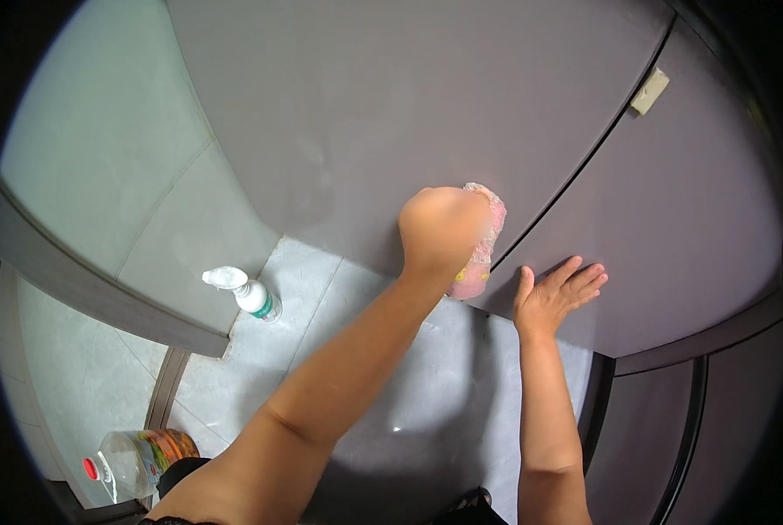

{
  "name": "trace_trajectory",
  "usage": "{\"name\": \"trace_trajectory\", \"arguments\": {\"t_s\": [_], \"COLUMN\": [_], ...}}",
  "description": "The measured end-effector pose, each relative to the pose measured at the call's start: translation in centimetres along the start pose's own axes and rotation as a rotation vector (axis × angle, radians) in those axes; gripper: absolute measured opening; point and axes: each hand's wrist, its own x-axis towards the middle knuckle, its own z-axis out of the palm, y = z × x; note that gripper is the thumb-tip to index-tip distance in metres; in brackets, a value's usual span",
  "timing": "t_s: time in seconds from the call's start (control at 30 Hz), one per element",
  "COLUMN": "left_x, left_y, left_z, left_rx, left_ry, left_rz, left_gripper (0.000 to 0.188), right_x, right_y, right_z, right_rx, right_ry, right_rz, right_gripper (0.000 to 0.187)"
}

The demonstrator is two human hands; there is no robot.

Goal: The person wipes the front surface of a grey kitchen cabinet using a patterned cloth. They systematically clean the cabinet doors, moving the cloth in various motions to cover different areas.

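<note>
My left hand [444,227] is closed round a pink cloth [472,280] with a frilly whitish edge and small yellow marks. It presses the cloth to the lower part of a large grey panel [348,96], just left of a dark upright seam. The fingers lie partly behind the back of the hand. Right of that seam, my right hand [553,297] rests with spread fingers against a second grey panel [671,210], holding nothing.
A white spray bottle [256,299] with a green label stands on the grey tiled floor [308,280] at left. Farther left and nearer me is a big clear plastic jug [129,464] with a red cap. A small beige block [650,92] sits by the seam, upper right.
</note>
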Motion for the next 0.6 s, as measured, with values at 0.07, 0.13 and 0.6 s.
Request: {"name": "trace_trajectory", "arguments": {"t_s": [0.07,0.13,0.6], "left_x": [0.1,0.9,1.8], "left_y": [0.6,-1.7,-3.4], "left_z": [0.6,-0.8,-1.1], "left_rx": [-0.071,-0.157,0.13], "left_ry": [0.018,-0.093,-0.098], "left_rz": [0.037,0.096,0.124], "left_gripper": [0.029,0.042,0.044], "right_x": [0.0,-0.1,0.1], "right_y": [0.2,-0.3,-0.3], "right_z": [0.1,0.1,0.1], "right_rx": [-0.001,0.011,0.021], "right_ry": [0.006,0.001,-0.006], "right_rz": [0.009,0.013,0.018], "right_gripper": [0.101,0.101,0.102]}}
